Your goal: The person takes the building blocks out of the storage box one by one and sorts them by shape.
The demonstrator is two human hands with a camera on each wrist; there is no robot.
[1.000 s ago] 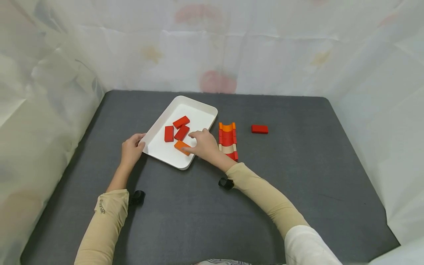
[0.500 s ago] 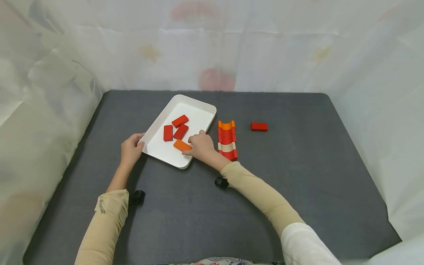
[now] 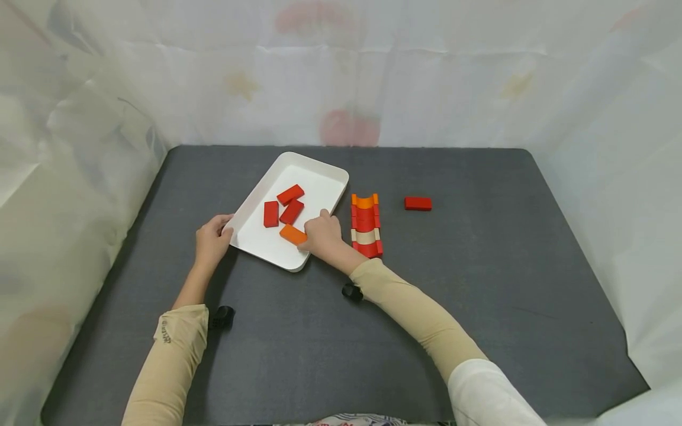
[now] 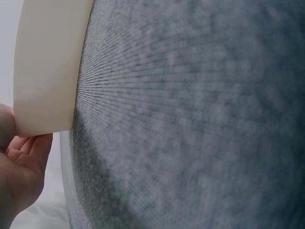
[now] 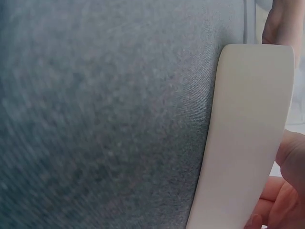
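On the dark grey counter [image 3: 479, 284] a white tray [image 3: 319, 177] lies at an angle, and everything else reads from it. Left hand [image 3: 211, 241] curls its grip round the tray's near-left corner, seemingly to keep it from sliding. Right hand [image 3: 321, 232] rests over the tray's near-right rim with fingers curled; whether its grip pinches the orange block [image 3: 293, 235] or merely touches it cannot be told. That orange block lies flat inside the tray near the front edge, just behind it three red blocks [image 3: 282, 208] lying loosely together. Just right of the tray, outside it, a row of curved blocks [image 3: 365, 225] sits lined up end to end, and farther right a lone red block [image 3: 418, 203] lies apart
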